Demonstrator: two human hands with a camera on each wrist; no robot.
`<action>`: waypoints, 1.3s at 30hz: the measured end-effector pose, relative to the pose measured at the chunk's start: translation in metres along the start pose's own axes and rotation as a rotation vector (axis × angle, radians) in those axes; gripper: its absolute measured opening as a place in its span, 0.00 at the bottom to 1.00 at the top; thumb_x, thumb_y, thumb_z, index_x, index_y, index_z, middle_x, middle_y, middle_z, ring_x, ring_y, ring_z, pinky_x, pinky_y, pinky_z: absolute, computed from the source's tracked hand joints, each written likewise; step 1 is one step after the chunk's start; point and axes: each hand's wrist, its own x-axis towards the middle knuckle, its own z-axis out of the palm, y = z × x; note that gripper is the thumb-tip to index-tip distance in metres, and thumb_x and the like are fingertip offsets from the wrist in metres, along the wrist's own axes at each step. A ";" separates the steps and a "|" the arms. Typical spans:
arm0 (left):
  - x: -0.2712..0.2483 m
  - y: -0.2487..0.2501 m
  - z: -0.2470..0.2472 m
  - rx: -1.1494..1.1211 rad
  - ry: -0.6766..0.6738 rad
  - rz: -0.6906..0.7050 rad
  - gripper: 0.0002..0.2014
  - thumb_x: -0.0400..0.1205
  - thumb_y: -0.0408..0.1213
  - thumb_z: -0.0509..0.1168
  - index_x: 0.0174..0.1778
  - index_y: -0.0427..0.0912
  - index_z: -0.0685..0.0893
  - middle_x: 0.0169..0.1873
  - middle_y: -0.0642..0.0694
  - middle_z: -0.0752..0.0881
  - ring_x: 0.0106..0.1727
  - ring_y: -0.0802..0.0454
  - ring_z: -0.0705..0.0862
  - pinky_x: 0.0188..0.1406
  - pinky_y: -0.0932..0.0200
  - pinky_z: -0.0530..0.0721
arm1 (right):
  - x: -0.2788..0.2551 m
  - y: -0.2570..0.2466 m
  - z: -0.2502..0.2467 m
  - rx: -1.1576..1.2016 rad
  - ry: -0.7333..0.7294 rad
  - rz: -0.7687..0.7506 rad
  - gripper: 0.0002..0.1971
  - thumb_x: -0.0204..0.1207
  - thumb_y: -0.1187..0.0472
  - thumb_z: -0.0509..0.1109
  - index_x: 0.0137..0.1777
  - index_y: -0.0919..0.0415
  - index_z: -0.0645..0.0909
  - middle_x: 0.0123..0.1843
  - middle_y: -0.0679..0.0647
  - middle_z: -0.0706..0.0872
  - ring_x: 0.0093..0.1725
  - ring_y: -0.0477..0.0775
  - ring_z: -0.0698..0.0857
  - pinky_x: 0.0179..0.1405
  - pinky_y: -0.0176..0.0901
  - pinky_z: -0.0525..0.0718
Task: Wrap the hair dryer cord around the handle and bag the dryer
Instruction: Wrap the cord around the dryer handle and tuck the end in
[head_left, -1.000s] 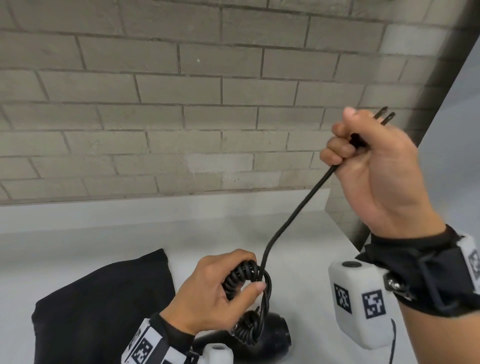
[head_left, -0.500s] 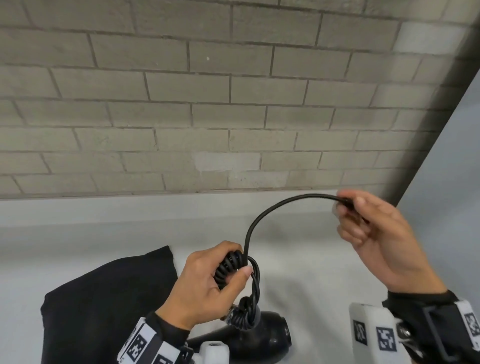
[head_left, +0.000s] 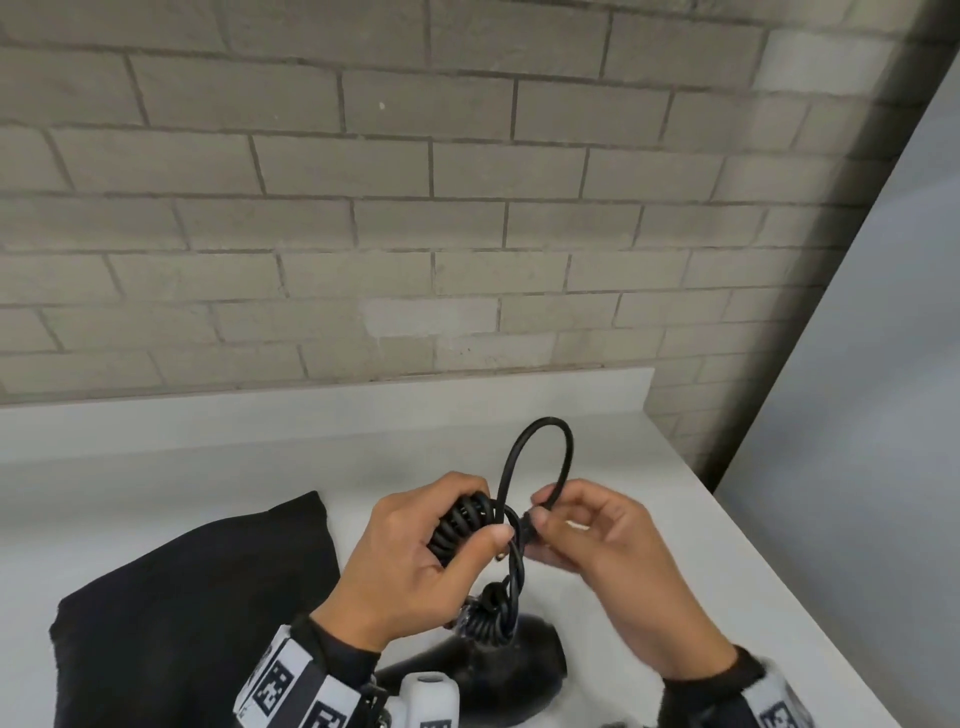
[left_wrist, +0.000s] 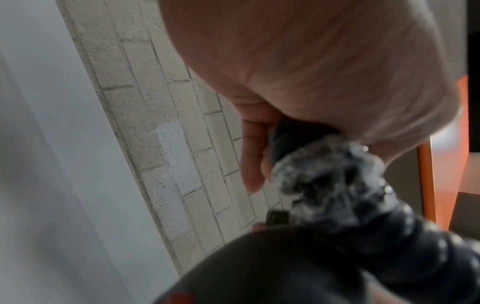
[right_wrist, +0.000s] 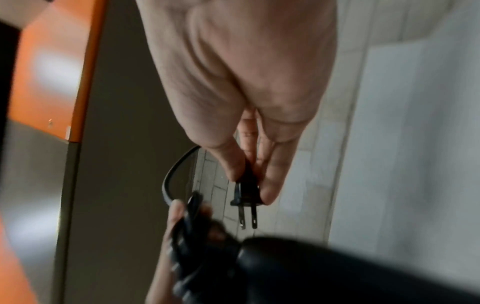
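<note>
Two hands: left hand (head_left: 415, 551), right hand (head_left: 602, 545). One dryer (head_left: 498, 670), one cord (head_left: 540, 457), one plug (right_wrist: 246, 191) with seemingly two prongs, one bag (head_left: 182, 613), one worktop (head_left: 675, 545).

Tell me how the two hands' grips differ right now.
The left hand wraps its fingers around the cord-wound handle; the right hand only pinches the plug in its fingertips. The left sits nearer the black bag. Both hold parts of the same dryer.
</note>
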 end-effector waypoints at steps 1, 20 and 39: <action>0.000 0.000 0.000 0.016 -0.003 -0.008 0.09 0.81 0.50 0.68 0.48 0.49 0.83 0.27 0.62 0.79 0.25 0.64 0.77 0.27 0.71 0.75 | -0.002 0.003 0.008 0.046 -0.022 0.040 0.04 0.75 0.71 0.73 0.49 0.69 0.86 0.43 0.69 0.88 0.42 0.61 0.91 0.46 0.47 0.89; -0.002 -0.006 -0.002 0.106 0.074 -0.105 0.10 0.80 0.55 0.69 0.46 0.53 0.86 0.28 0.59 0.81 0.26 0.56 0.79 0.29 0.57 0.81 | -0.038 -0.001 0.036 0.023 -0.220 0.019 0.34 0.60 0.71 0.66 0.64 0.43 0.64 0.48 0.56 0.92 0.43 0.51 0.89 0.43 0.41 0.86; -0.002 -0.006 -0.001 0.080 0.038 -0.076 0.11 0.83 0.53 0.66 0.50 0.49 0.81 0.29 0.58 0.82 0.28 0.55 0.85 0.27 0.53 0.84 | -0.043 -0.042 0.022 -0.460 -0.068 -0.565 0.04 0.78 0.53 0.72 0.50 0.44 0.81 0.49 0.41 0.90 0.53 0.48 0.89 0.53 0.39 0.85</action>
